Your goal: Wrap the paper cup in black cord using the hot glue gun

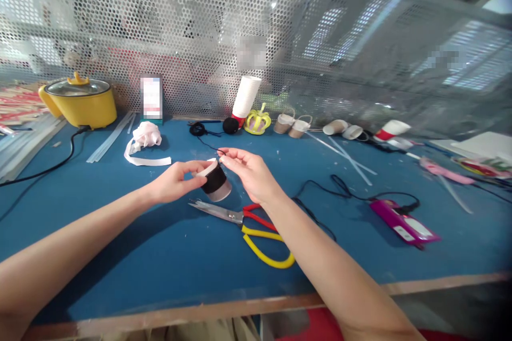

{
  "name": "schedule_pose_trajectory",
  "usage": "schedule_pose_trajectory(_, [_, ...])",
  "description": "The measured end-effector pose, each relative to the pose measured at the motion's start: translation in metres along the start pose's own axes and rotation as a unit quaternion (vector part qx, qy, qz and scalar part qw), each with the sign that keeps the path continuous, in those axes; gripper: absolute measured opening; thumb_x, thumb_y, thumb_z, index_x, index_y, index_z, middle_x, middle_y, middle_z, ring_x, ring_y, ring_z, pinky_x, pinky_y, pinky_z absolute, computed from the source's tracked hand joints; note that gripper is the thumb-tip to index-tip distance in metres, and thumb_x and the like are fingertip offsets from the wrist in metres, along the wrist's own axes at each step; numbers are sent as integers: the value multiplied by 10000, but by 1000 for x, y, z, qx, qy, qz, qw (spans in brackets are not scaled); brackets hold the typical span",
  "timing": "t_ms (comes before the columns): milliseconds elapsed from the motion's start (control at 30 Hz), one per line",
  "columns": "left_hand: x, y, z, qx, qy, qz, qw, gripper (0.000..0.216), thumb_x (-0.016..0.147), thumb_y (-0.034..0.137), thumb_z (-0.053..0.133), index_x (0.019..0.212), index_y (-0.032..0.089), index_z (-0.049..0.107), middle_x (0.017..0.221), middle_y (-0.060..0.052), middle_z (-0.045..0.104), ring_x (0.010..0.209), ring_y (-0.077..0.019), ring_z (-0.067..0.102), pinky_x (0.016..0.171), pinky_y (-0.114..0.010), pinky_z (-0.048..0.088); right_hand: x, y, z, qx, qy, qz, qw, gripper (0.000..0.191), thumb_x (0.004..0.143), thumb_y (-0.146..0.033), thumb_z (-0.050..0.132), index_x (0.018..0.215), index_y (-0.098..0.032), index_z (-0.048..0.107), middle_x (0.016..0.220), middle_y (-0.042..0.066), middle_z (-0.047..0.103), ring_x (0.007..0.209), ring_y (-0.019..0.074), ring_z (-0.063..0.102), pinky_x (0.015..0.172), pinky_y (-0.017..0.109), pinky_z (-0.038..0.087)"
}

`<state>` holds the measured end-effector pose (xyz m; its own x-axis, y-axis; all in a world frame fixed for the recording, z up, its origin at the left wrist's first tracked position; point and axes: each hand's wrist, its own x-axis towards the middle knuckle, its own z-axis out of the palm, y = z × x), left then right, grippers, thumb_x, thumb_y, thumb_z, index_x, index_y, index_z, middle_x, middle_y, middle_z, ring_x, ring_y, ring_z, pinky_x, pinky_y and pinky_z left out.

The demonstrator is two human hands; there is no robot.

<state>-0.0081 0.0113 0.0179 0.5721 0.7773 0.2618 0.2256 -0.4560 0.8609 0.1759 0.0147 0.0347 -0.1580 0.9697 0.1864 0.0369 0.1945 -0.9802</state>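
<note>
My left hand grips a small paper cup partly wrapped in black yarn, held tilted above the blue table. Fingers of my right hand are pinched on the black yarn strand right at the cup's rim. That strand runs back to a black yarn ball near the mesh wall. Scissors with red and yellow handles lie on the table just under my hands.
A yellow electric pot stands at the back left, its cord trailing forward. White ribbon, a stack of paper cups, a small yellow crown, loose cups, glue sticks and a magenta glue gun lie around. Perforated metal wall behind.
</note>
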Motion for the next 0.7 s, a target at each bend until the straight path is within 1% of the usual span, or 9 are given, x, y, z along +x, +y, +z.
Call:
schedule_pose_trajectory(100, [-1, 3, 0, -34, -20, 2, 999, 247, 796, 312, 485, 926, 141, 609, 1256, -94, 530, 1155, -249, 477, 952, -359, 378, -1, 2, -2, 12, 12, 13, 1000, 172, 660, -292, 632, 743, -146, 593, 1015, 66, 613, 865, 124, 566, 865, 304, 398])
schedule_pose_trajectory(200, [-1, 5, 0, -59, -30, 0, 998, 254, 795, 322, 495, 910, 129, 614, 1262, -93, 525, 1176, -247, 458, 975, -348, 356, -3, 3, -2, 32, 16, 28, 999, 199, 645, -306, 651, 763, -150, 610, 941, 52, 632, 822, 124, 570, 846, 310, 406])
schedule_pose_trajectory(300, [-1, 6, 0, -70, -29, -4, 997, 261, 795, 320, 500, 912, 117, 614, 1256, -101, 528, 1180, -249, 453, 977, -344, 349, -5, 3, -3, 38, 17, 23, 999, 200, 639, -314, 662, 759, -159, 621, 903, 40, 637, 815, 127, 566, 839, 312, 406])
schedule_pose_trajectory(400, [-1, 6, 0, -82, -37, -5, 996, 282, 796, 313, 503, 974, 119, 605, 1262, -99, 524, 1185, -247, 447, 979, -340, 346, -8, 3, -4, 33, 18, 15, 999, 196, 643, -315, 663, 759, -161, 625, 901, 35, 631, 807, 125, 559, 824, 309, 409])
schedule_pose_trajectory(533, [-2, 7, -1, -91, -50, -9, 995, 308, 804, 304, 500, 1045, 133, 588, 1285, -90, 503, 1184, -248, 449, 968, -339, 353, -9, 4, -5, 31, 27, 29, 999, 211, 646, -331, 659, 762, -159, 618, 810, 23, 624, 755, 122, 555, 783, 308, 422])
schedule_pose_trajectory(633, [-3, 8, -2, -98, -59, -7, 993, 304, 806, 302, 501, 1045, 137, 589, 1308, -91, 478, 1181, -252, 450, 958, -339, 361, -9, 4, -4, 42, 32, 44, 998, 216, 639, -339, 662, 745, -160, 604, 759, 10, 611, 724, 118, 552, 757, 303, 431])
schedule_pose_trajectory(700, [-3, 9, -3, -102, -58, -3, 993, 282, 806, 301, 504, 1008, 133, 602, 1314, -94, 471, 1185, -252, 445, 960, -339, 359, -10, 3, -3, 52, 33, 54, 997, 218, 633, -342, 666, 727, -159, 593, 735, 3, 604, 710, 114, 551, 743, 297, 436])
